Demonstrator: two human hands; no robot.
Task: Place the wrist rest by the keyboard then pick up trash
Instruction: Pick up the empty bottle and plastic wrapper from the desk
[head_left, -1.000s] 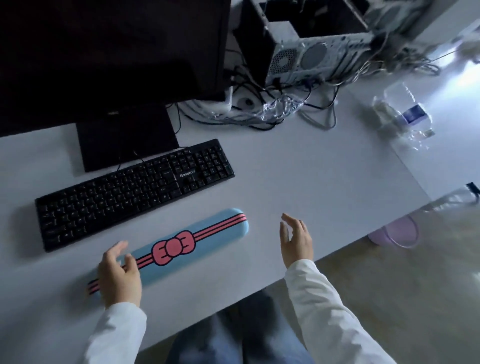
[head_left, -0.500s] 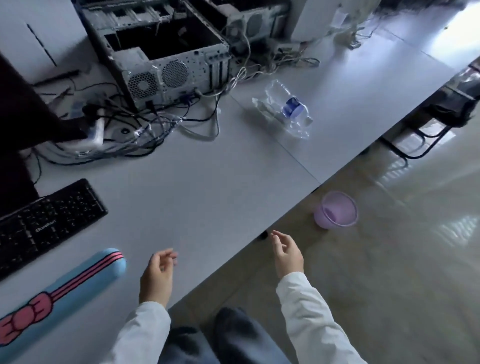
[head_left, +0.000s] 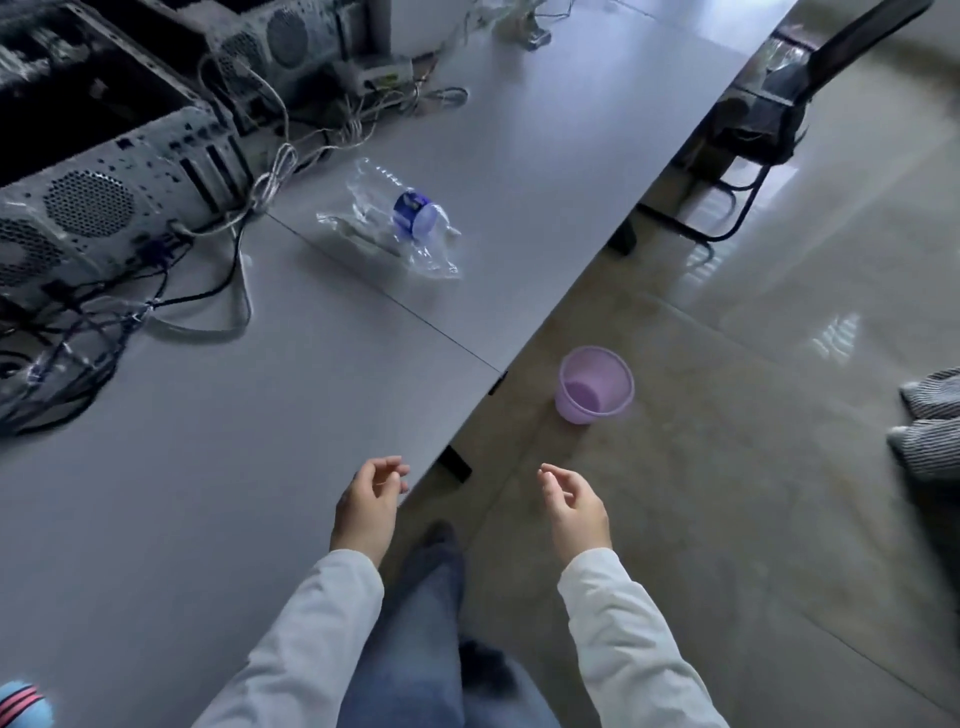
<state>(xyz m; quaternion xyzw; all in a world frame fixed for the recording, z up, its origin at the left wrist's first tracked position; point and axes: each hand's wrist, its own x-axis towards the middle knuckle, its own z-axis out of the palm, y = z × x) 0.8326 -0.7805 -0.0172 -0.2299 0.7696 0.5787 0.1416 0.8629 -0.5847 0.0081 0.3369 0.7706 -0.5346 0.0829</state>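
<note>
Left hand (head_left: 370, 506) and right hand (head_left: 574, 506) hover empty, fingers loosely curled; crushed plastic bottle (head_left: 402, 221) lies ahead on desk (head_left: 260, 415), likely next target.

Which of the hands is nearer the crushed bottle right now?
Left. The left hand hovers over the desk edge, below the crushed bottle. The right hand hangs farther out over the floor, nearer the purple bin. Both are empty.

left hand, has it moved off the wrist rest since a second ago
Yes. The left hand has left the wrist rest and moved right along the table, now open at its front edge, nearer the crushed bottle.
</note>
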